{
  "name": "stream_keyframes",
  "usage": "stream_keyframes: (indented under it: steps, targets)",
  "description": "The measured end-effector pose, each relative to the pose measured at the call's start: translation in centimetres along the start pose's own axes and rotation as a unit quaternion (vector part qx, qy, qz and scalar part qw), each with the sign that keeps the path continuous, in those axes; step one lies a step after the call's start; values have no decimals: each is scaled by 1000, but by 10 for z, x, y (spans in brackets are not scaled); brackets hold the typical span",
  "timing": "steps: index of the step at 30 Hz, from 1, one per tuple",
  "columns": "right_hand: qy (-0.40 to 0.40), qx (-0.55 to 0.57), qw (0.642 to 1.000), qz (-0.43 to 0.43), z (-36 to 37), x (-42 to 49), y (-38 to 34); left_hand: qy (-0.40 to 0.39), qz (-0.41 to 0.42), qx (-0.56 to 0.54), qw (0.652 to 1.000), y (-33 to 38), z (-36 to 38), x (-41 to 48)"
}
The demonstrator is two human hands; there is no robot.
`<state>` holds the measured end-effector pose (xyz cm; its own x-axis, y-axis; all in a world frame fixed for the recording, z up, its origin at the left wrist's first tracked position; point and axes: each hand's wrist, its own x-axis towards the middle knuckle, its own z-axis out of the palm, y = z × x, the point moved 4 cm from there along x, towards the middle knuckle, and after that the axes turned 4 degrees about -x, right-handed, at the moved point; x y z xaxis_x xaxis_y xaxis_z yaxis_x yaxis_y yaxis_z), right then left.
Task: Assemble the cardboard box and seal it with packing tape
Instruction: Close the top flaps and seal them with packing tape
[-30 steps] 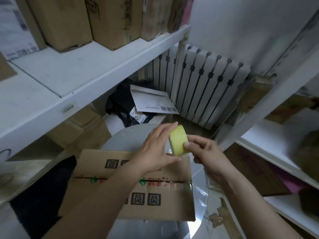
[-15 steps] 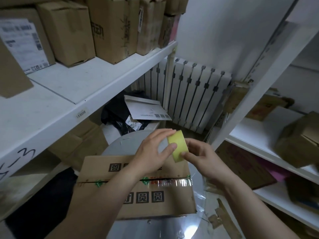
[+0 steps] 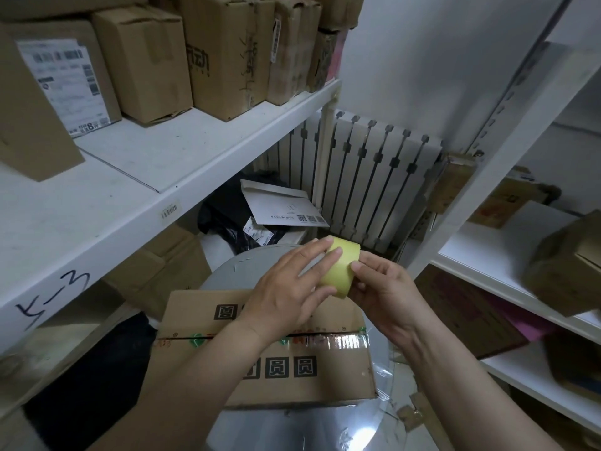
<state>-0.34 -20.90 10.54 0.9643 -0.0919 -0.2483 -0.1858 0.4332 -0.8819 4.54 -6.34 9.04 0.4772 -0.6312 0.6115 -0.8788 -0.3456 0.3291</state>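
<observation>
Cardboard box (image 3: 325,372) | flaps closed, glossy tape along seam | printed squares

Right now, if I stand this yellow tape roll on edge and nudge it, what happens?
Probably rolls: the tape roll is round and the table looks smooth, glossy. Likely light: the left hand and right hand hold it by fingers alone. Laid flat, it should stay.

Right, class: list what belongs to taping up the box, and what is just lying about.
In use: tape roll, box, left hand and right hand, both holding the roll.
Lying about: envelope, shelf boxes, radiator, black bag.
</observation>
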Motion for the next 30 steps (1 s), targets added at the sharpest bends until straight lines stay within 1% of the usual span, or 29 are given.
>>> stream_keyframes:
  steps: [1, 3, 6, 9, 10, 11, 12, 13, 14, 15, 16, 18, 21, 23, 25, 28, 29, 30]
  targets:
    - [10, 30, 999, 10, 2, 0, 0, 7, -6, 0, 1000, 0, 0, 0]
    - [25, 105, 993, 37, 6, 2, 3, 22, 16, 37, 999, 1, 3, -3]
    - [57, 206, 974, 73, 11, 5, 9, 27, 41, 81, 996, -3, 5, -9]
    - [65, 287, 951, 93, 17, 4, 13, 43, 34, 60, 997, -7, 2, -15]
    - [65, 304, 946, 94, 18, 4, 14, 48, 24, 47, 997, -5, 1, -16]
    - [64, 315, 942, 94, 18, 4, 14, 51, -6, 24, 998, -4, 0, -17]
    - [62, 316, 942, 95, 18, 4, 15, 53, -64, -12, 996, -3, -2, -16]
    - [58, 308, 944, 99, 19, 3, 15, 50, -149, -61, 986, -4, -4, -16]
    - [50, 295, 948, 105, 19, 3, 16, 51, -230, -108, 966, -5, -6, -14]
    - [42, 283, 952, 111, 20, 2, 17, 58, -283, -136, 948, -6, -6, -13]
    - [37, 275, 954, 116, 20, 1, 17, 64, -308, -152, 937, -8, -6, -10]
    - [35, 272, 954, 122, 17, 2, 16, 56, -302, -167, 937, -10, -6, -4]
    - [49, 276, 951, 131, 9, 3, 10, 32, -242, -172, 954, -14, -9, -5]
    - [55, 257, 954, 144, 3, 3, 7, 18, -235, -181, 955, -17, -11, -7]
    - [53, 224, 959, 166, 1, 2, 5, -5, -271, -217, 938, -16, -14, -6]
    - [59, 213, 956, 194, 1, 2, 9, -83, -344, -321, 879, -14, -10, -2]
    - [69, 214, 952, 205, 1, 2, 11, -101, -347, -358, 861, -12, -8, 1]
    - [82, 214, 949, 215, 0, 3, 15, -111, -343, -383, 850, -9, -7, 4]
